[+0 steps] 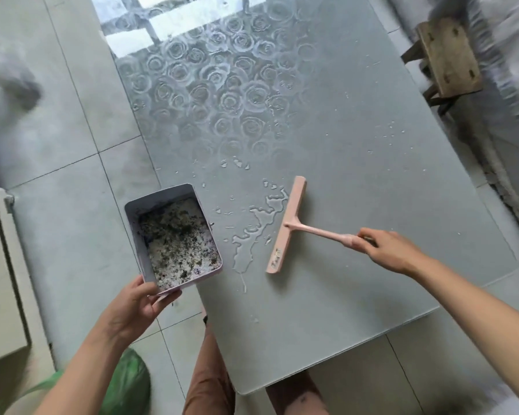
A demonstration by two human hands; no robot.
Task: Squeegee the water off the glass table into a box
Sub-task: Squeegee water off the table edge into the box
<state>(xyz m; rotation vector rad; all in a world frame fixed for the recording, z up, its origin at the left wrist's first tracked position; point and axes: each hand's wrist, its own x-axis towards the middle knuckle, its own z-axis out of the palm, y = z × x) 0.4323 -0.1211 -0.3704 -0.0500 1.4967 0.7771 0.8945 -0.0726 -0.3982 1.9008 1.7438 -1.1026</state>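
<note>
I see the left hand (135, 304) gripping the near corner of the box (133, 235), thumb on the rim and fingers curled underneath. The box sits at the left edge of the glass table (357, 145); I cannot tell whether it touches the edge. Wet, dark-flecked debris lies inside it. My right hand (393, 250) is out over the table's near half, fingers wrapped round the end of the pink squeegee (286, 226) handle. The blade rests on the glass, running roughly parallel to the table's left edge. A ragged puddle of water (262, 215) spreads on the table between blade and box, touching the blade's far half. The hands are well apart, with box, puddle and blade between them. Scattered drops dot the table's right side.
</note>
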